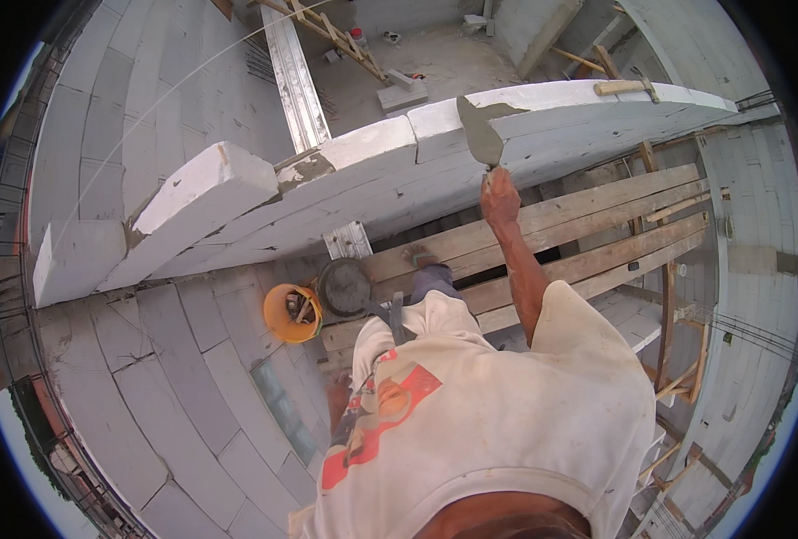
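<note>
As the right hand closed around the handle of a grey mortar-smeared steel trowel, its blade lay against the top of the white block wall. The left hand hung beside the cream shirt, its grip impossible to tell, near an orange plastic bucket.

Right hand: grips trowel, blade touching top of white block wall. Left hand: hangs by hip, apparently empty. Orange bucket and grey mortar pan on wooden planks.
</note>
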`<action>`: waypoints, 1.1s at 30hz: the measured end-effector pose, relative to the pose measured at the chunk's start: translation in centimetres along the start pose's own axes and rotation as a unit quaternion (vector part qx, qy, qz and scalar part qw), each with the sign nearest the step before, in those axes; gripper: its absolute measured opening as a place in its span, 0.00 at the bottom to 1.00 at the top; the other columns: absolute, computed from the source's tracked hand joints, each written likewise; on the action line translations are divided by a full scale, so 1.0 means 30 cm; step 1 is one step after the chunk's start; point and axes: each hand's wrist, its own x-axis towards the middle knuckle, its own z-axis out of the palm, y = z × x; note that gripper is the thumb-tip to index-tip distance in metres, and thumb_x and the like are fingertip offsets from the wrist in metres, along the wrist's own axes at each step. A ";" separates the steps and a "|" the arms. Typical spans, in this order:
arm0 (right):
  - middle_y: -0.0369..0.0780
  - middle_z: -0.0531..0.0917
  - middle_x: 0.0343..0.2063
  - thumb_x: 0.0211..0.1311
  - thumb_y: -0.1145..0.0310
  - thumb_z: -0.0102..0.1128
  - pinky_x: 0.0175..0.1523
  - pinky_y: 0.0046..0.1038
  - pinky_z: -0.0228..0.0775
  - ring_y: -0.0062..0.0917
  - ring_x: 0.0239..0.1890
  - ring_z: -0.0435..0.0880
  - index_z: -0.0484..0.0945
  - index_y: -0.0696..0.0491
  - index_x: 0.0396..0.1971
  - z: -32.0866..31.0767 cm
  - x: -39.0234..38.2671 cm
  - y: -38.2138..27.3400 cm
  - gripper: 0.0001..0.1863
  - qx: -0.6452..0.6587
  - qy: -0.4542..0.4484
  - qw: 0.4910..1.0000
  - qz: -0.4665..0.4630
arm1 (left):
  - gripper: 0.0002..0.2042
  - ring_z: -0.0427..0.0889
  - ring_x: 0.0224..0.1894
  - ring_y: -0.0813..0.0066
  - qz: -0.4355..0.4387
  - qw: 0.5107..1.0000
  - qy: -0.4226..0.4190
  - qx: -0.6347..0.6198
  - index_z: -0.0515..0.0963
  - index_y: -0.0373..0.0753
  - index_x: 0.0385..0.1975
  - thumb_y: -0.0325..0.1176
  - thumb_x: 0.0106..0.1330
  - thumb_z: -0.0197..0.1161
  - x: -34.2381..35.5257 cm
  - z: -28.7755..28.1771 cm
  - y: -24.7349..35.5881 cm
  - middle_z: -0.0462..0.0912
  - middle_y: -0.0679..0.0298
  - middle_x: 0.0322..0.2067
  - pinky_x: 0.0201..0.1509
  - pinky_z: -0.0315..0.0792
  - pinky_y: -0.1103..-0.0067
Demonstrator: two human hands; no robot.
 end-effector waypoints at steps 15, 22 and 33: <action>0.51 0.76 0.44 0.67 0.67 0.60 0.43 0.47 0.78 0.51 0.44 0.82 0.70 0.60 0.55 0.099 -0.063 -0.287 0.20 0.094 -0.053 0.992 -0.065 | 0.22 0.79 0.34 0.78 0.077 0.996 -0.028 -0.022 0.76 0.30 0.56 0.36 0.66 0.64 0.075 0.032 -0.226 0.83 0.61 0.37 0.33 0.69 0.79; 0.52 0.76 0.45 0.65 0.71 0.60 0.44 0.48 0.77 0.53 0.44 0.81 0.70 0.61 0.54 0.046 -0.234 -0.369 0.20 0.169 -0.145 0.968 -0.119 | 0.26 0.84 0.44 0.66 0.022 0.999 -0.006 0.023 0.76 0.27 0.58 0.39 0.64 0.65 -0.010 0.054 -0.076 0.85 0.52 0.46 0.45 0.76 0.73; 0.54 0.74 0.47 0.67 0.71 0.57 0.45 0.46 0.79 0.50 0.45 0.82 0.69 0.60 0.51 0.255 -0.317 -0.550 0.16 0.089 -0.184 0.959 -0.195 | 0.27 0.83 0.56 0.56 -0.051 0.996 0.006 -0.074 0.77 0.24 0.57 0.40 0.64 0.65 0.020 0.054 -0.102 0.83 0.43 0.53 0.61 0.74 0.71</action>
